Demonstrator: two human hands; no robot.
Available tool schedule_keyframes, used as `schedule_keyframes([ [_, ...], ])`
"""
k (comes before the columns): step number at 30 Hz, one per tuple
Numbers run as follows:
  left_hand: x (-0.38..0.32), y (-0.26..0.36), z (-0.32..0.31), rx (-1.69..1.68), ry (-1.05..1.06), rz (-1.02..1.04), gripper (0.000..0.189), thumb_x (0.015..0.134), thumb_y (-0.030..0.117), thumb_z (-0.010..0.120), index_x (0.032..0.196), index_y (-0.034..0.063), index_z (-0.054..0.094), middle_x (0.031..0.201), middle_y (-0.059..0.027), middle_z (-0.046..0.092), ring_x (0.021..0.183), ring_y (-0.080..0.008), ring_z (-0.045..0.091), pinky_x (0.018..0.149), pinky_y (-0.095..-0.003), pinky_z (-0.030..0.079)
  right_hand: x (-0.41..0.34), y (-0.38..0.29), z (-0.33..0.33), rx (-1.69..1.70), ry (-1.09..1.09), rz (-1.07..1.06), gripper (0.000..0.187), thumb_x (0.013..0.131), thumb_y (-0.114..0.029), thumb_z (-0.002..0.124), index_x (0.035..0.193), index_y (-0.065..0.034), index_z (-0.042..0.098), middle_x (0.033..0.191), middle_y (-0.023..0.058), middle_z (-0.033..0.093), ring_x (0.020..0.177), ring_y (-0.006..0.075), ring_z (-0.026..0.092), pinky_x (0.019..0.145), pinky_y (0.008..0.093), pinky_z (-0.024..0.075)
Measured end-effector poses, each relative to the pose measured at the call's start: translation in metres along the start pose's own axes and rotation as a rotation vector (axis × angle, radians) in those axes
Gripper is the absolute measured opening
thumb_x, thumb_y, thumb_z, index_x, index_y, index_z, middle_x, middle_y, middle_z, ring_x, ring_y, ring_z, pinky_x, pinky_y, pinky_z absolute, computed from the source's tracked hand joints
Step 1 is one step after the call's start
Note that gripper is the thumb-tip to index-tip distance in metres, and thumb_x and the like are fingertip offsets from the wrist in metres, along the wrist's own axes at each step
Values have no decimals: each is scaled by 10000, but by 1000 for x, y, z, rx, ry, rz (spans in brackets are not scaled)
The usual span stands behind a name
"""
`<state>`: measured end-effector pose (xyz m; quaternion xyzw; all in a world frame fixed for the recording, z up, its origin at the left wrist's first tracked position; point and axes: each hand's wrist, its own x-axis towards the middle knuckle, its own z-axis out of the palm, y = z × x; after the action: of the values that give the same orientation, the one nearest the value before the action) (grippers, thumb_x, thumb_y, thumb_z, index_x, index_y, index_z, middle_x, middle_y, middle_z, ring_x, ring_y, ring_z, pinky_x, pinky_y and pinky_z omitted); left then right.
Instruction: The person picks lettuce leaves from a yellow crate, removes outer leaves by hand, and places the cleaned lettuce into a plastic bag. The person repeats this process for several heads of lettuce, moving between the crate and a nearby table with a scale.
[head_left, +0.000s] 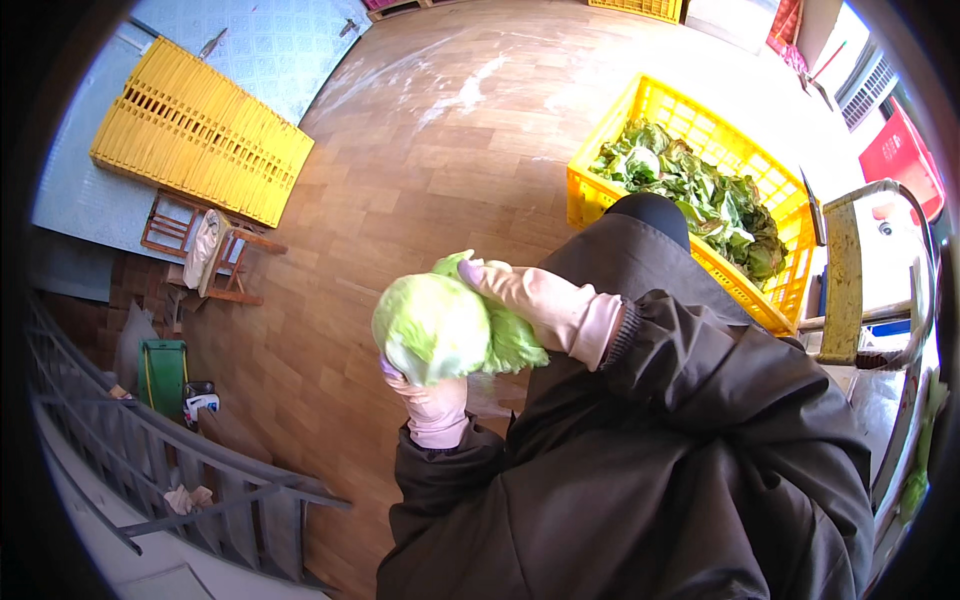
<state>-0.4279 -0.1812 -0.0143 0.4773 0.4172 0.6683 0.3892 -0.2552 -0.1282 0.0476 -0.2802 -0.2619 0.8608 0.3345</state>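
Observation:
A round, pale green head of lettuce (431, 324) is up in front of me above the floor. My left hand (437, 405), in a light pinkish glove, supports it from the near side. With a matching glove, my right hand (540, 304) grips loose outer leaves (514, 341) on the head's right side. Those leaves hang partly apart from the round head. Right of my knee stands a yellow plastic crate (592, 199) holding a heap of green and brownish lettuce leaves (697, 180). The right fingers are partly hidden by the leaves.
Stacked yellow crates (202, 131) stand far left beside a wooden chair (225, 259). A grey metal ladder (210, 480) lies along the lower left, near a green container (163, 375). On the right are a worn yellow-framed stand (844, 277) and a red bin (896, 154).

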Motion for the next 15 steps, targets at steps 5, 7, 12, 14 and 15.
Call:
schedule_keyframes([
  [5, 9, 21, -12, 25, -177, -320, 848, 823, 490, 656, 1447, 48, 290, 1388, -138, 438, 1227, -234, 468, 1042, -397, 387, 6, 14, -11, -82, 261, -374, 243, 972, -199, 525, 1082, -7, 626, 926, 31, 672, 817, 79, 600, 731, 229, 502],
  [7, 8, 28, -11, -325, -353, -276, 801, 865, 531, 587, 1452, 68, 299, 1423, -136, 404, 1300, -263, 396, 1084, -444, 321, 7, 14, -17, -205, 232, -682, 254, 979, -205, 519, 1097, -6, 623, 947, 36, 671, 832, 87, 598, 762, 235, 502],
  [12, -5, 23, 10, -466, -84, -479, 811, 845, 560, 594, 1432, 67, 330, 1430, -134, 398, 1318, -281, 372, 1100, -472, 286, -7, 11, -3, -187, -4, -638, 184, 944, -103, 538, 1079, 12, 588, 963, 69, 644, 899, 128, 609, 827, 211, 484],
  [14, -6, 21, 12, -358, -31, -464, 879, 792, 597, 632, 1428, 68, 333, 1419, -134, 413, 1311, -287, 387, 1101, -472, 297, -14, 5, 4, -548, 256, -771, 174, 960, -153, 524, 1014, -3, 592, 895, 66, 626, 862, 138, 613, 792, 218, 499],
  [15, -5, 21, 12, -402, 1, -430, 877, 788, 589, 639, 1426, 70, 335, 1415, -135, 418, 1308, -288, 391, 1092, -469, 313, -15, 2, 6, -422, 286, -703, 207, 969, -212, 527, 981, -18, 600, 852, 56, 622, 820, 133, 610, 752, 225, 508],
])
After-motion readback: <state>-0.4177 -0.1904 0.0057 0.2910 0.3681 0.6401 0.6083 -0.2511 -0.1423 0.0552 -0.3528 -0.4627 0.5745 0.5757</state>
